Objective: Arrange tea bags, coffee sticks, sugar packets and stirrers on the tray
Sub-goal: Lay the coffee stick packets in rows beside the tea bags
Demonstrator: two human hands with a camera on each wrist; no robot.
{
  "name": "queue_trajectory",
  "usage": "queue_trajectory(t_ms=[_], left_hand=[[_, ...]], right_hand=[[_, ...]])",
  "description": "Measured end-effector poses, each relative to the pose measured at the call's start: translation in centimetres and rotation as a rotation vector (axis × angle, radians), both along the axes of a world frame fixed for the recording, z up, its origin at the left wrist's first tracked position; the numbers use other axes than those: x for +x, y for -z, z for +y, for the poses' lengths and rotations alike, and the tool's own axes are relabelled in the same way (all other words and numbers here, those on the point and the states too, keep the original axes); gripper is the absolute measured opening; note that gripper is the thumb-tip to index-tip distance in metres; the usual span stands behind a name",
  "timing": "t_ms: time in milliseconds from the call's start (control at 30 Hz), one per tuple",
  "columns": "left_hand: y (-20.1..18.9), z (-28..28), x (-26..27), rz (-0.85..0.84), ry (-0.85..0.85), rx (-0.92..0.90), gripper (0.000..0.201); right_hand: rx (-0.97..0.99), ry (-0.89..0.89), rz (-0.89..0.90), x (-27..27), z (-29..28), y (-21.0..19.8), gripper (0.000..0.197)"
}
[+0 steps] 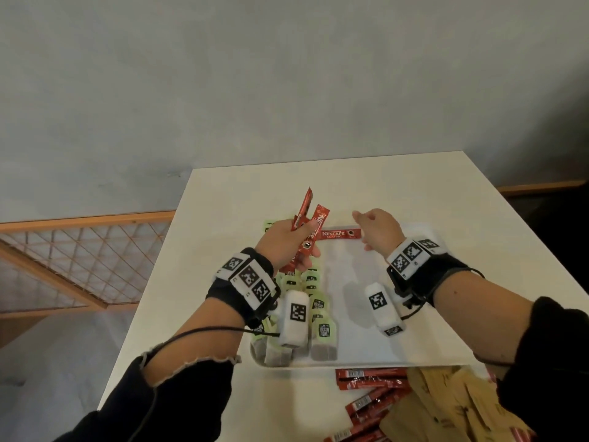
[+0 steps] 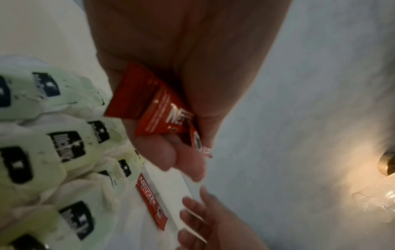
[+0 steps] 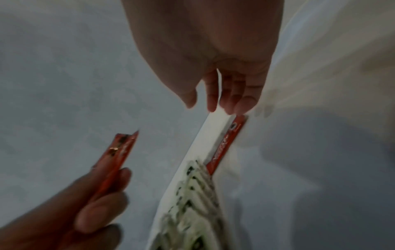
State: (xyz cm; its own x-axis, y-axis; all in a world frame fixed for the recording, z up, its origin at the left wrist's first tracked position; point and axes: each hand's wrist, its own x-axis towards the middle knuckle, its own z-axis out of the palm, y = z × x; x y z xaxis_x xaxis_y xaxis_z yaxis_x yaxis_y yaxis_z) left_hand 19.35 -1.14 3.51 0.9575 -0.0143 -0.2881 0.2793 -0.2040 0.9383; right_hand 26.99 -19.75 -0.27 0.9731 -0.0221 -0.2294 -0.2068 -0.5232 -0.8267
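Left hand point(image 1: 282, 240) grips red sticks point(image 1: 310, 232); tray point(image 1: 366, 362) stick point(image 1: 339, 234) reads "NESCAFE CLASSIC".

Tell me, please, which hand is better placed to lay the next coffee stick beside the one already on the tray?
Probably the right hand: open and empty above the laid coffee stick. The left hand grips the spare sticks.

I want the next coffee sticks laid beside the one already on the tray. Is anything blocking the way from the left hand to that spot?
Nothing visible blocks it. The left hand holds the coffee sticks just left of the laid stick at the tray's far edge. The tray floor nearer than that stick is bare; the tea bags sit further left, and the right hand hovers at the stick's other end.
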Motion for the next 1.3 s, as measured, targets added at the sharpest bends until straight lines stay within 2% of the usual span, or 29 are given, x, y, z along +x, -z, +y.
queue_trajectory(t_ms=[133,233,300,367,433,500,567,667,767,833,900,967,1033,1167,1300], left_hand=[[-0.3,-1.5,-0.3,-0.026,0.019,0.030,0.029],[-0.5,-2.5,-1.0,-0.039,0.093,0.053,0.033],[-0.8,-2.8,-1.4,-0.080,0.072,0.104,0.032],[-1.2,-2.6,-1.5,-0.174,-0.054,0.186,0.028],[-1.8,-2.5,-1.4,-0.255,-0.161,0.178,0.024],[-2.3,-2.6,-1.3,-0.282,-0.150,0.165,0.022],[-2.5,-2.9,-1.3,-0.282,-0.105,0.215,0.018],[-2.4,-2.8,-1.1,-0.276,-0.151,0.217,0.016],[-1.9,-2.2,-0.7,-0.247,-0.218,0.162,0.016],[-1.5,-1.9,-0.7,-0.257,-0.183,0.200,0.017],[-1.0,-1.8,-0.5,-0.262,-0.156,0.261,0.022],[-0.8,-1.7,-0.3,-0.228,-0.185,0.298,0.035],[-1.0,-1.5,-0.1,-0.192,-0.215,0.308,0.045],[-1.7,-1.4,0.2,-0.193,-0.259,0.221,0.033],[-1.1,-0.7,0.6,-0.222,-0.282,0.220,0.031]], right_hand=[[0.459,-0.154,0.132,-2.1,1.1,-1.8,0.039],[0.536,-0.286,0.114,-2.9,1.6,-2.9,0.033],[0.525,-0.297,0.062,-3.2,1.4,-3.7,0.026],[0.447,-0.328,0.008,-3.5,0.8,-4.7,0.018],[0.294,-0.463,-0.027,-3.9,0.2,-5.6,0.017],[0.151,-0.596,-0.043,-4.2,-0.1,-6.0,0.018],[0.077,-0.635,-0.063,-4.3,-0.2,-6.1,0.017],[0.092,-0.555,-0.114,-4.0,-0.8,-6.3,0.017],[0.246,-0.394,-0.104,-3.4,-2.0,-6.2,0.015],[0.383,-0.318,-0.053,-2.8,-2.7,-5.8,0.015],[0.438,-0.277,-0.011,-2.2,-3.0,-5.3,0.017],[0.389,-0.249,0.033,-1.5,-3.0,-4.3,0.019],[0.233,-0.215,0.065,-0.9,-2.9,-2.8,0.018],[-0.060,-0.160,0.166,0.3,-3.1,0.8,0.008],[-0.149,-0.170,0.235,0.6,-2.4,2.3,0.006]])
